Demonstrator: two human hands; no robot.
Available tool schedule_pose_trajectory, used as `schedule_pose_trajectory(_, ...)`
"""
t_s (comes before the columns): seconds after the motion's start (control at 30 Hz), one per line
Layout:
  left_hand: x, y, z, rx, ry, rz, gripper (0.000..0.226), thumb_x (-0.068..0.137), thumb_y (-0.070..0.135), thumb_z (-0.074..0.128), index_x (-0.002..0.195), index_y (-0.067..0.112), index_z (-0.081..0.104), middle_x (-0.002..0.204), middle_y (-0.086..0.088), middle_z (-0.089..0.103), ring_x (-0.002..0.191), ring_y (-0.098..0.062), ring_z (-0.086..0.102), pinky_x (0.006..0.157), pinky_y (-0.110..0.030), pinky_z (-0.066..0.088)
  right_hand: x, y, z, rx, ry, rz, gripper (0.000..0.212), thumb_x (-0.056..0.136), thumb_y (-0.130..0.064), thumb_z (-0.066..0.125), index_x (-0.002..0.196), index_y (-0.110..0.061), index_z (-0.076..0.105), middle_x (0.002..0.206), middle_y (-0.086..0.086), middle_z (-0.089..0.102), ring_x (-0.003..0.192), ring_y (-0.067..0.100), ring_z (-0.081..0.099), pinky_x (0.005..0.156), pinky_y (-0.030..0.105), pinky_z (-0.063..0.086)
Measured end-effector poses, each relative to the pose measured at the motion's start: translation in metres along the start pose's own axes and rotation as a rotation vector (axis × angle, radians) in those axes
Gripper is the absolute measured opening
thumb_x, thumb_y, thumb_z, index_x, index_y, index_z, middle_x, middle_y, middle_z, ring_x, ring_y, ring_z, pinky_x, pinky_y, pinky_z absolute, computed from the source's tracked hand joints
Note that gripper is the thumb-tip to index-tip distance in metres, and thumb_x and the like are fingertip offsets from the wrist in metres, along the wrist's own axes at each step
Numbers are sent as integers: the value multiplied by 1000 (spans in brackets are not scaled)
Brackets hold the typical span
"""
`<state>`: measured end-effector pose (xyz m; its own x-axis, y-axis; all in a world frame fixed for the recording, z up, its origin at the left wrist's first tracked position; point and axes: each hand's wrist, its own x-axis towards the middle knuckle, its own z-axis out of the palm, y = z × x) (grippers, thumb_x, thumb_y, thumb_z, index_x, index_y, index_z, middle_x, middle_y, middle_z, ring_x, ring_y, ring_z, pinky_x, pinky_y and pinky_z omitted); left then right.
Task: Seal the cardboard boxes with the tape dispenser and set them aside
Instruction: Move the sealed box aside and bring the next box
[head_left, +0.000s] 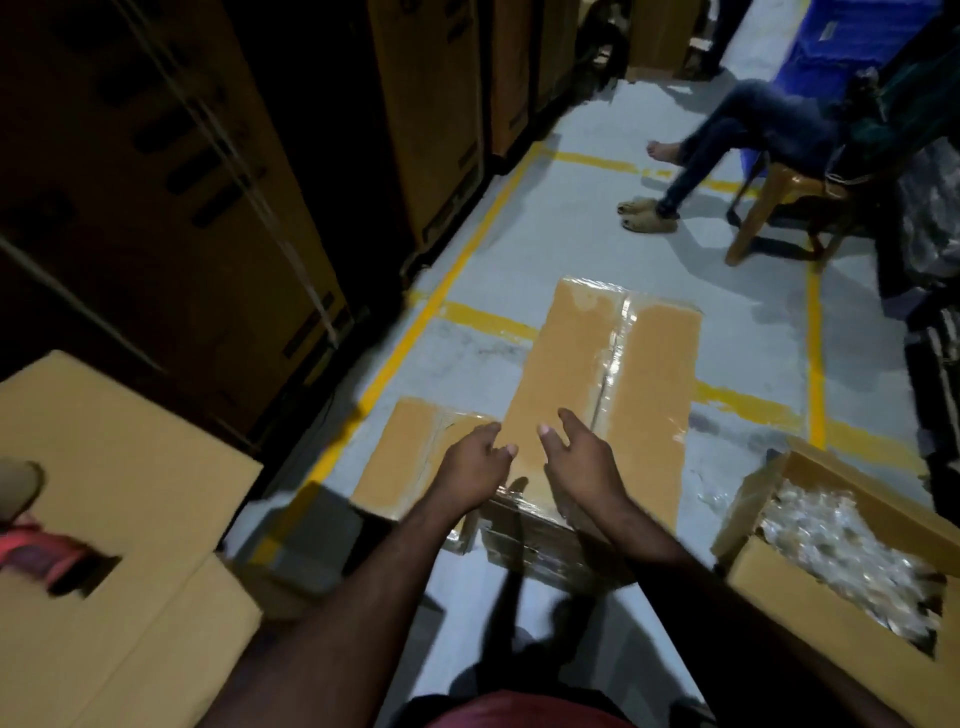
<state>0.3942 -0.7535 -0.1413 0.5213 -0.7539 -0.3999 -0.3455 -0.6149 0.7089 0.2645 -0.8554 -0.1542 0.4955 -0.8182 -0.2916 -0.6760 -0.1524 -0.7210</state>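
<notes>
A long sealed cardboard box (639, 364) lies on the grey floor, clear tape shining along its centre seam. A smaller taped box (400, 457) sits beside it on the left. My left hand (475, 467) and my right hand (576, 457) hover over the near end of the long box, fingers relaxed and holding nothing. A red tape dispenser (36, 551) rests on a large box (130, 499) at the left edge, blurred. An open box (779, 587) with shiny wrapped contents stands at the right.
Tall stacked cartons (171, 182) line the left wall. Yellow floor lines (467, 254) mark the aisle. A person sits on a plastic stool (774, 208) at the back right, legs stretched into the aisle. Blue crates (841, 47) stand behind.
</notes>
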Motion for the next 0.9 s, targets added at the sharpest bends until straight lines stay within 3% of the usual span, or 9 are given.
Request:
schedule_pose_trajectory(0.13,-54,3,-49,-219,244,67,46,102,35,60,144,18,57,145,0,59,129,-13,55,102,-22,40,-19,-75,20,137,-67,-196,51,103,-44,48,148,-19,48,144,7,56,130,21,53,94,23,36)
schedule_pose_trajectory(0.23,-108,-6,-92,-351,430,81,39,102,33,61,138,20,62,136,7,63,119,-2,57,100,-19,42,-42,-132,39,234,-131,-350,50,101,-49,50,142,-21,54,138,2,60,121,14,56,94,24,39)
schedule_pose_trajectory(0.33,-170,-28,-125,-502,621,82,32,101,28,63,131,18,68,126,7,69,113,-1,62,102,-22,48,-81,-185,67,352,-247,-497,66,83,-80,47,127,-34,62,126,-1,68,116,16,64,100,46,51)
schedule_pose_trajectory(0.37,-191,-38,-133,-542,694,77,30,101,26,63,128,18,69,119,8,72,108,0,64,98,-22,49,-97,-201,79,378,-291,-544,62,81,-82,47,121,-37,63,118,-3,71,111,15,67,98,51,52)
schedule_pose_trajectory(0.43,-235,-60,-145,-619,852,41,25,100,23,64,124,20,72,108,12,73,100,2,65,92,-19,50,-139,-231,100,410,-397,-632,48,85,-69,49,118,-37,63,106,-6,73,101,13,70,93,52,55)
schedule_pose_trajectory(0.53,-300,-98,-148,-712,1063,-59,24,100,26,63,122,22,73,113,6,74,98,-3,66,84,-16,51,-208,-262,132,403,-609,-787,33,99,-47,49,123,-29,61,104,-2,73,98,16,70,86,46,58)
schedule_pose_trajectory(0.63,-363,-140,-130,-746,1257,-150,26,99,29,62,121,21,73,115,6,74,107,-7,67,95,-26,53,-277,-271,168,368,-834,-906,27,106,-33,47,123,-20,62,103,6,72,95,20,71,79,39,59)
schedule_pose_trajectory(0.8,-458,-185,-70,-863,1546,-372,29,98,38,58,119,26,72,114,9,73,109,-11,68,94,-36,56,-384,-254,219,239,-1244,-971,23,105,-29,49,120,-18,64,101,8,73,93,22,72,78,35,59)
schedule_pose_trajectory(0.9,-505,-190,-30,-908,1764,-504,27,99,33,57,117,21,73,111,4,74,107,-11,67,94,-35,53,-441,-233,238,123,-1483,-1016,18,104,-29,52,113,-24,67,100,7,74,91,21,73,80,35,58)
